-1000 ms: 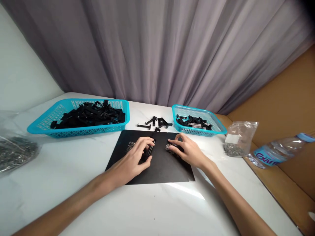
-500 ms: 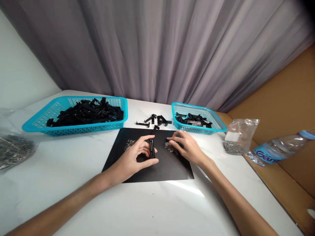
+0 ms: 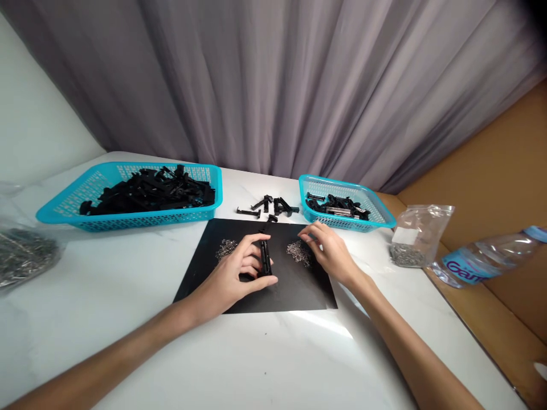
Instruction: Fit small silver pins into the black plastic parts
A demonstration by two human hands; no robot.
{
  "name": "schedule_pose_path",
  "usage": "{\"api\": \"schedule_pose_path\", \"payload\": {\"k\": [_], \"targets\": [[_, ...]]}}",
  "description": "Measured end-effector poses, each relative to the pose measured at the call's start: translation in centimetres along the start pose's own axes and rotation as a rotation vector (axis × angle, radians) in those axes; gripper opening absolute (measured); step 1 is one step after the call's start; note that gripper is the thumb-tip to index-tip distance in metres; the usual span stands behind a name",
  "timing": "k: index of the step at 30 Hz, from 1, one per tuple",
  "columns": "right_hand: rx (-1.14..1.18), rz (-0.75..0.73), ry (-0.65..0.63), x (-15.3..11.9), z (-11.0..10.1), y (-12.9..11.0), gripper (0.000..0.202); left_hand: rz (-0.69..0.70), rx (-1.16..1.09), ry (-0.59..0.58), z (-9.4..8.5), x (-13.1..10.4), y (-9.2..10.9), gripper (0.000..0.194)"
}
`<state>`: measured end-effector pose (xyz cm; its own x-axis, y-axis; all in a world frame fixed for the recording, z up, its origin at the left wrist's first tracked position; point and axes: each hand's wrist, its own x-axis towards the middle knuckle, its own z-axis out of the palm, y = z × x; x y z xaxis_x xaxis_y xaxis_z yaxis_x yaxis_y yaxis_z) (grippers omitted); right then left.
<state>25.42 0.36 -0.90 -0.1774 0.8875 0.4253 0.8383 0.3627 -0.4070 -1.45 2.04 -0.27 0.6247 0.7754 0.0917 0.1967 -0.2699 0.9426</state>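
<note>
A slim black plastic part [image 3: 265, 259] stands lengthwise between the thumb and fingers of my left hand [image 3: 239, 267], held over the black mat [image 3: 256, 302]. My right hand [image 3: 331, 250] hovers at the mat's right side, thumb and fingertips drawn together; whatever they pinch is too small to make out. Just left of those fingertips lies a pile of small metal pieces [image 3: 298, 254]. Partly behind my left hand is a second pile of metal pieces [image 3: 226, 248]. Several loose black parts [image 3: 284, 206] lie beyond the mat's far edge.
A large blue basket [image 3: 149, 222] full of black parts stands at the back left. The smaller blue basket [image 3: 354, 223] at the back right holds more. Bags of metal pieces lie far left [image 3: 25, 256] and right [image 3: 408, 253], beside a tilted water bottle [image 3: 474, 262].
My right hand has lifted slightly right and away from the right metal pile, its fingertips closing together. My left hand keeps the black part in nearly the same place.
</note>
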Motion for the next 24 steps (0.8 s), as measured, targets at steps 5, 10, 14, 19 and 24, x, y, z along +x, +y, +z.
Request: {"api": "schedule_pose_path", "payload": {"k": [5,10,14,19,24], "targets": [[-0.062,-0.122,-0.162,-0.1,-0.4,0.7,0.03,-0.032,-0.073,0.0,0.2,-0.2,0.4,0.063],[-0.064,-0.126,-0.111,0.1,-0.6,0.8,0.023,-0.057,-0.067,-0.021,0.4,-0.3,0.8,0.054],[0.045,-0.096,-0.065,0.1,-0.9,0.3,0.024,-0.064,-0.061,-0.022,0.4,-0.3,0.8,0.051],[0.186,-0.051,-0.041,0.1,-1.5,-0.1,0.021,-0.068,-0.127,-0.029,0.2,-0.4,1.0,0.043],[0.221,0.022,-0.072,0.0,-2.8,0.1,0.025,-0.058,-0.231,-0.009,0.2,-0.2,1.4,0.036]]}}
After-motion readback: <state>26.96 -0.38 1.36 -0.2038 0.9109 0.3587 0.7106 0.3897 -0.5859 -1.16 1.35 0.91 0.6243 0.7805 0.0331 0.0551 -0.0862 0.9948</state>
